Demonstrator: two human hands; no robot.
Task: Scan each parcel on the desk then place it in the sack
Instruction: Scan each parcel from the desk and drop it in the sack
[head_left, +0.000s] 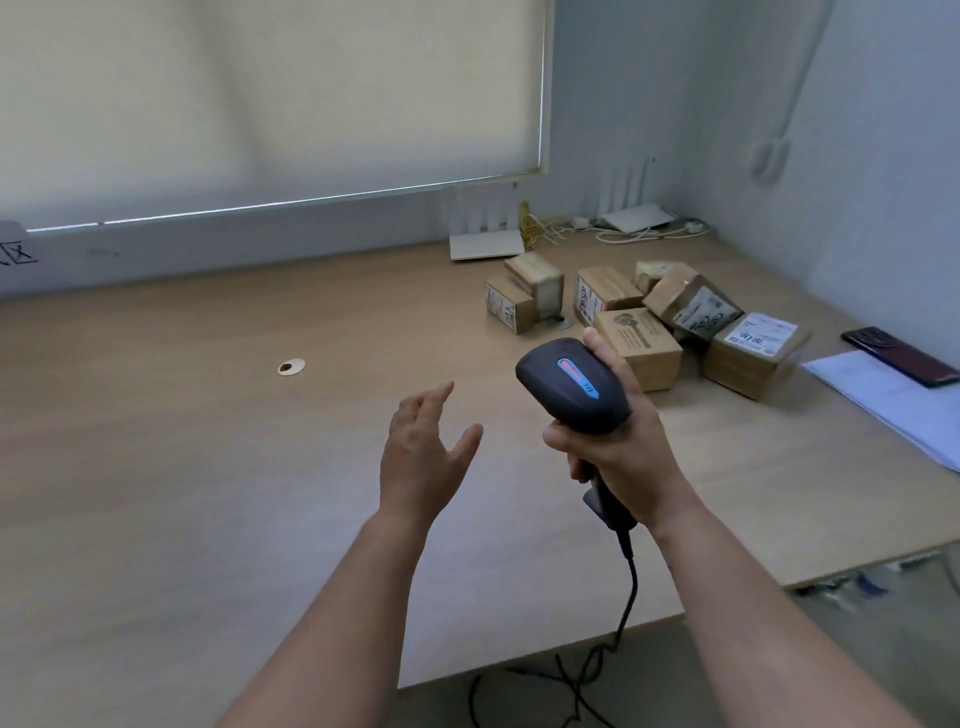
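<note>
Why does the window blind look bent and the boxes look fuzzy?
Head view: the wide lens curves the blind; the boxes look slightly soft and their labels can't be read; the scanner in the right hand looks sharper, its light glowing.

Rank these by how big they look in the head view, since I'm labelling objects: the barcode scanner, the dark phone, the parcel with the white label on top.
1. barcode scanner, though it is nearest the camera
2. parcel with the white label on top
3. dark phone
</note>
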